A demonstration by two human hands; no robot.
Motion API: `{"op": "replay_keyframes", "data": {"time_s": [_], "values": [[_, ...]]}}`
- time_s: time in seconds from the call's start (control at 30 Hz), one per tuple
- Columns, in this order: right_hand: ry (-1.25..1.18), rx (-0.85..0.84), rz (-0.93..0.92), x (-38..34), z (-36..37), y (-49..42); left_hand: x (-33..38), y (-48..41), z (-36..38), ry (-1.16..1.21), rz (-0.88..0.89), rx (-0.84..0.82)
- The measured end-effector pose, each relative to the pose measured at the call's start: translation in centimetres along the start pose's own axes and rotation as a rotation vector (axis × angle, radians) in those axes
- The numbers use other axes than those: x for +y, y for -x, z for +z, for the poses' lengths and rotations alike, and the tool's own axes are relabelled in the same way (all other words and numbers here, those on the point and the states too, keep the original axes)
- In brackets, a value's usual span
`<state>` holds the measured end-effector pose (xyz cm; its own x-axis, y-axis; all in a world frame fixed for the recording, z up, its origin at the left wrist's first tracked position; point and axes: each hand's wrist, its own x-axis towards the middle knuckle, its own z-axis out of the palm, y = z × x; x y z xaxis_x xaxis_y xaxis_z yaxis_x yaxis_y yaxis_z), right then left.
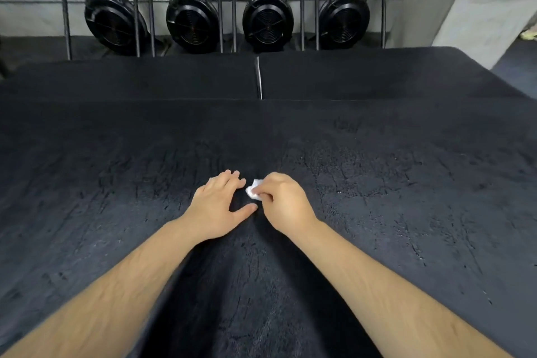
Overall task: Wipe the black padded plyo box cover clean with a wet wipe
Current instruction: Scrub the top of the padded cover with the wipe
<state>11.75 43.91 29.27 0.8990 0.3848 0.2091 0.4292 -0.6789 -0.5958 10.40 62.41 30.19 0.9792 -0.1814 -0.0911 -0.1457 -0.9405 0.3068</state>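
The black padded plyo box cover (392, 212) fills the lower two thirds of the head view; its surface looks worn and cracked. My right hand (283, 202) holds a small crumpled white wet wipe (253, 192) in curled fingers and presses it onto the cover near the middle. Just to its left, my left hand (219, 205) lies flat on the cover with fingers spread, its thumb reaching toward the wipe. Most of the wipe is hidden under my right fingers.
Two more black padded boxes (130, 81) (377, 75) stand side by side behind the cover, a narrow gap between them. Beyond them, several upright rowing machines with round black fan housings (267, 22) lean in a metal rack against a grey wall.
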Motion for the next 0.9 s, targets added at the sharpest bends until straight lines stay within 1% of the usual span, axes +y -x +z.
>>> {"op": "replay_keyframes", "data": {"time_s": [0.07, 0.13, 0.17, 0.2, 0.23, 0.3, 0.33, 0.37, 0.47, 0.5, 0.53, 0.63, 0.67, 0.77, 0.8, 0.83, 0.9], "values": [[-0.04, 0.053, 0.124, 2.0, -1.0, -0.3, 0.4, -1.3, -1.7, -0.07, 0.0, -0.031], [-0.041, 0.137, 0.342, 3.8, -2.0, -2.1, 1.0, -3.3, -3.1, -0.082, 0.012, -0.058], [-0.049, 0.159, 0.415, 3.9, -2.0, -2.6, 1.2, -4.1, -3.2, -0.069, 0.02, -0.083], [-0.055, 0.149, 0.438, 3.5, -1.8, -2.7, 1.4, -4.9, -3.0, -0.051, 0.029, -0.114], [-0.075, 0.13, 0.389, 3.1, -1.3, -2.3, 1.5, -5.4, -2.6, -0.02, 0.032, -0.143], [-0.116, 0.054, 0.213, 2.4, -0.6, -0.9, 1.4, -6.1, -1.4, 0.061, 0.018, -0.17], [-0.125, 0.061, 0.161, 2.7, -1.0, -0.7, 1.2, -6.3, -1.0, 0.08, 0.016, -0.168], [-0.139, 0.083, 0.166, 3.5, -1.6, -1.2, 1.0, -6.6, -0.7, 0.082, 0.018, -0.168], [-0.184, 0.194, 0.317, 5.5, -2.8, -4.3, 0.8, -7.0, -0.8, 0.075, 0.021, -0.192], [-0.178, 0.199, 0.33, 5.2, -2.5, -5.1, 0.8, -7.1, -0.8, 0.079, 0.017, -0.197], [-0.186, 0.173, 0.295, 4.3, -1.9, -5.5, 0.7, -7.1, -0.7, 0.086, 0.015, -0.2], [-0.191, 0.096, 0.089, 3.0, -0.2, -4.4, 0.7, -6.9, -0.5, 0.109, 0.025, -0.195], [-0.189, 0.09, 0.094, 3.7, -0.5, -4.7, 0.6, -7.0, -0.6, 0.111, 0.028, -0.199], [-0.215, 0.163, 0.296, 6.2, -2.0, -7.0, 0.5, -7.1, -0.7, 0.122, 0.03, -0.221], [-0.202, 0.174, 0.329, 6.1, -2.0, -7.3, 0.5, -7.1, -0.6, 0.128, 0.028, -0.223], [-0.186, 0.161, 0.311, 5.4, -1.6, -7.1, 0.4, -7.1, -0.6, 0.133, 0.029, -0.22], [-0.166, 0.1, 0.185, 3.6, -0.6, -5.5, 0.4, -7.1, -0.5, 0.137, 0.034, -0.205]]}}
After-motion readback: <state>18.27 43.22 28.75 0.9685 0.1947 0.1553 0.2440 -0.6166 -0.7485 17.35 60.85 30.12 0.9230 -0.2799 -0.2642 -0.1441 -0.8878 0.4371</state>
